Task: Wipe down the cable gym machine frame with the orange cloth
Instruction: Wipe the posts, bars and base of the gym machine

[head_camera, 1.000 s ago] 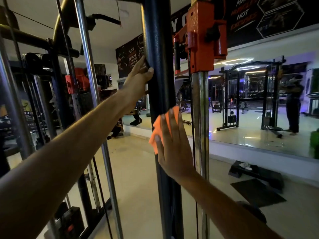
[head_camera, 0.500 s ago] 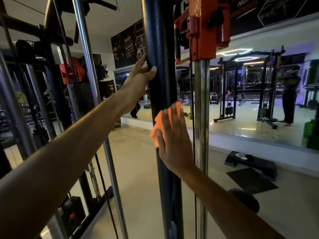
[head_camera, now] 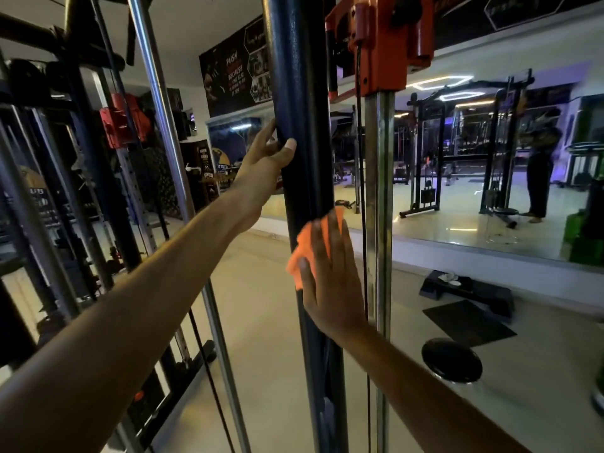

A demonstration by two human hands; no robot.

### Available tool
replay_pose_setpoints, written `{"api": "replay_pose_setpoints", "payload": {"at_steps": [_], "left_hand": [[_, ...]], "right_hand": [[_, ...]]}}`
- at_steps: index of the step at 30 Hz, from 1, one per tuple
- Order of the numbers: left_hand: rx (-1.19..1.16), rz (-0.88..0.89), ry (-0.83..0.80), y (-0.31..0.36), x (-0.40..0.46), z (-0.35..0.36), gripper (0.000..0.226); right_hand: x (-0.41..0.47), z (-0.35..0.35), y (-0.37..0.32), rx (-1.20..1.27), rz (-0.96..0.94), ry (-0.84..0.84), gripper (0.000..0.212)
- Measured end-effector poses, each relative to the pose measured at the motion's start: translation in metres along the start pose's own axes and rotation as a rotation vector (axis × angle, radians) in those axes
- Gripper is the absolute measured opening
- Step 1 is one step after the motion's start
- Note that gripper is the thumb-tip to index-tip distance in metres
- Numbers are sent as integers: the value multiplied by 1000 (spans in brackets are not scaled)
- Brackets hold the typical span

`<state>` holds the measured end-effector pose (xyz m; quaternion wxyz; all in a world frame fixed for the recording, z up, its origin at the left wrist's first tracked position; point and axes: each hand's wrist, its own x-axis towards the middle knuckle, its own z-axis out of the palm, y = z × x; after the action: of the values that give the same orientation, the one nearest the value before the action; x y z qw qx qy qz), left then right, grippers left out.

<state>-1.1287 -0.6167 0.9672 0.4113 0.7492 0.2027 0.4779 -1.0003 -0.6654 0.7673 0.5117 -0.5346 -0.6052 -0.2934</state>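
The cable machine's black upright post (head_camera: pixel 299 93) runs top to bottom through the middle of the view. My left hand (head_camera: pixel 266 158) grips it at chest height, thumb on the front face and fingers wrapped behind. Lower down, my right hand (head_camera: pixel 330 279) lies flat with straight fingers and presses the orange cloth (head_camera: pixel 304 248) against the post's right front face. The cloth's edges stick out above and to the left of the fingers. An orange pulley carriage (head_camera: pixel 385 44) sits on the chrome guide rod (head_camera: pixel 379 191) just right of the post.
A thin black cable (head_camera: pixel 361 158) hangs between post and chrome rod. A slanted chrome bar (head_camera: pixel 170 132) and dark racks stand to the left. On the floor to the right are a round black stool (head_camera: pixel 452 359), a black mat (head_camera: pixel 467 322) and a step platform (head_camera: pixel 470 291). A wall mirror (head_camera: pixel 490 197) lies beyond.
The view has tilted down a little, so the orange carriage sits higher in frame. Both hands keep nearly the same places on the post, cloth still pressed under the right palm.
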Motion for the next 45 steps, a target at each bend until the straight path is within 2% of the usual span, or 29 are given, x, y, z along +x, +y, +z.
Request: {"api": "replay_pose_setpoints", "payload": {"at_steps": [3,10,13,18,21,25,28,33,40,42,45], "left_hand": [[-6,-51,-26,-14,-12,0,59],[-2,-68,30,-22,-11,2,58],[-14,-60,36,-32,-16,7,59],[-62,-104,16,-58,-36,12,64],[-61,-130,-5,-63,-39,11,71],[-84,-135,30,-65,-40,14,66],[-88,-135,6,-76,-51,19,71],[-95,-162,23,-99,-80,29,68],[-126,-184,72,-105,-87,37,66],[-120,-182,72,-110,-90,39,67],[-124,-163,127,-122,-104,51,56]], "right_hand": [[-47,6,4,9,33,-68,71],[70,-12,-3,18,-18,47,66],[34,-2,1,0,0,41,66],[-81,16,10,-11,53,-116,68],[-46,13,6,-15,41,-92,68],[16,6,1,30,47,-14,66],[-19,16,11,-1,43,-27,66],[-121,31,25,47,139,-183,69],[-22,17,14,158,114,-70,69],[-33,22,20,137,83,-43,68],[-108,38,32,83,84,-105,67]]}}
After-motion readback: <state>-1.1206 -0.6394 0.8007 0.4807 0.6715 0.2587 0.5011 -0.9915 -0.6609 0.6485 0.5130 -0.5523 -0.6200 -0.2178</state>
